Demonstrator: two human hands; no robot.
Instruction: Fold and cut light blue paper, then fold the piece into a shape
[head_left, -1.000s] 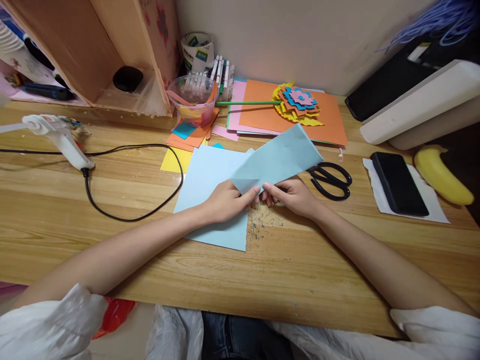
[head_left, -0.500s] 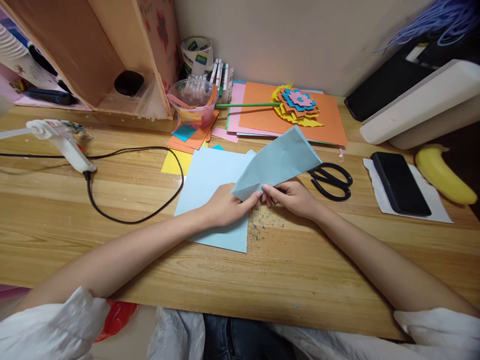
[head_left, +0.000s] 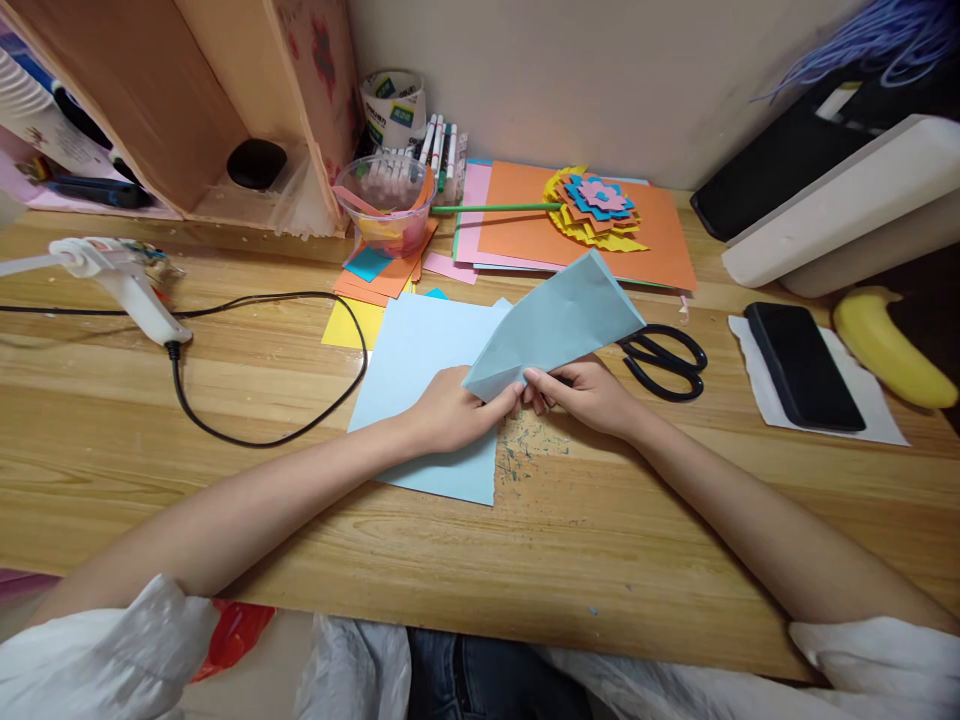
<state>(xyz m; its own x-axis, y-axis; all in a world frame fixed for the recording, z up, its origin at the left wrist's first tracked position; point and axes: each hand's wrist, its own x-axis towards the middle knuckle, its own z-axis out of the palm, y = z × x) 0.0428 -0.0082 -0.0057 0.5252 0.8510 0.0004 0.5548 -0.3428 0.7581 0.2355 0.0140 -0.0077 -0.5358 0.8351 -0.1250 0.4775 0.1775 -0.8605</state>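
A strip of light blue paper [head_left: 559, 322] is held up at a slant between my two hands. My left hand [head_left: 459, 408] pinches its lower edge, thumb in front and most fingers behind the paper. Close beside it, my right hand [head_left: 589, 395] grips the same edge between thumb and curled fingers. Beneath my left hand lies a larger light blue sheet [head_left: 420, 345], flat on the wooden table, with a rough lower edge. Black-handled scissors [head_left: 664, 380] lie just right of my right hand, their blades hidden.
On the left, a white glue gun [head_left: 127, 290] trails a looped black cord. Behind are a plastic cup [head_left: 390, 225], markers [head_left: 439, 150] and a layered paper flower [head_left: 596, 205] on an orange sheet [head_left: 517, 230]. A black phone [head_left: 802, 365] and a banana [head_left: 892, 350] lie right.
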